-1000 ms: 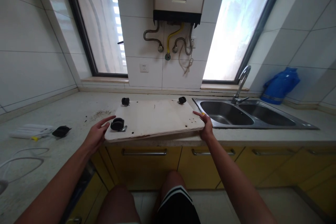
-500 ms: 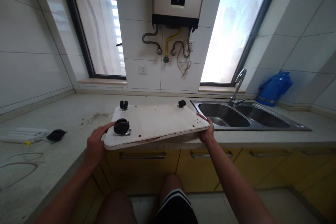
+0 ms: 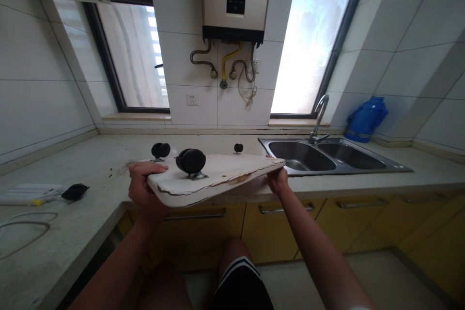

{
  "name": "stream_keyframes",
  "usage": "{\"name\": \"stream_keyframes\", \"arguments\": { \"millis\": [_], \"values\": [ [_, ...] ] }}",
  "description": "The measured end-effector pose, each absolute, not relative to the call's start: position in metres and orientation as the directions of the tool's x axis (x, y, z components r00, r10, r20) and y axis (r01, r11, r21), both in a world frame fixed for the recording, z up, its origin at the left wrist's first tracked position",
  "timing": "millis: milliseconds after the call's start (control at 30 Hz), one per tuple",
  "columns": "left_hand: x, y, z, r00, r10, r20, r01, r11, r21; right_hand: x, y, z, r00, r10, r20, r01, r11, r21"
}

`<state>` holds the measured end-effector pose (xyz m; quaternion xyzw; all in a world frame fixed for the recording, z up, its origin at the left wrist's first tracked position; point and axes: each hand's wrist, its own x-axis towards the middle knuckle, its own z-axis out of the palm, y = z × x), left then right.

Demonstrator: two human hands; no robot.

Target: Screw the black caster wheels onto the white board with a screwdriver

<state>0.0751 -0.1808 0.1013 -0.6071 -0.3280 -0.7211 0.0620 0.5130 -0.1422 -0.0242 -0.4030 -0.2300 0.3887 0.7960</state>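
Both my hands hold a white board (image 3: 221,169) with rounded corners and a cracked edge. My left hand (image 3: 147,186) is wrapped round its left end, fingers on top. My right hand (image 3: 278,179) grips the right end, mostly from below. The board is tilted, its near left corner close to me. Three black caster wheels stand up from it: a large-looking near one (image 3: 191,161), one at the far left (image 3: 160,150) and one at the far right (image 3: 238,147). Another black caster (image 3: 74,192) lies apart on the counter at left.
A double steel sink (image 3: 336,156) with a tap (image 3: 319,116) is set in the counter (image 3: 337,185) at right. A blue jug-like container (image 3: 366,118) stands in the corner. White power strip-like item (image 3: 31,193) and a cable (image 3: 36,225) lie left. A water heater (image 3: 234,0) hangs above.
The board has turned and tilted, its left end rising and its near wheel shifting right and up. My left hand has moved right with it. The view has shifted slightly to the right.
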Motion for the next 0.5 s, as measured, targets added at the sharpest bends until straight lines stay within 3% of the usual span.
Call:
{"name": "stream_keyframes", "arguments": {
  "millis": [100,367,500],
  "values": [
    [0.083,-0.194,0.116,-0.213,0.210,0.954,0.524,-0.800,0.293,0.514,-0.144,-0.022,0.595,0.803,0.016,-0.459,0.356,-0.814],
    [0.095,-0.217,0.188,-0.161,0.127,0.979,0.558,-0.806,0.197,0.481,-0.165,-0.016,0.556,0.830,-0.031,-0.468,0.282,-0.837],
    [0.096,-0.214,0.252,-0.067,0.186,0.980,0.652,-0.736,0.184,0.448,-0.185,-0.020,0.529,0.849,0.005,-0.420,0.267,-0.867]
  ]
}}
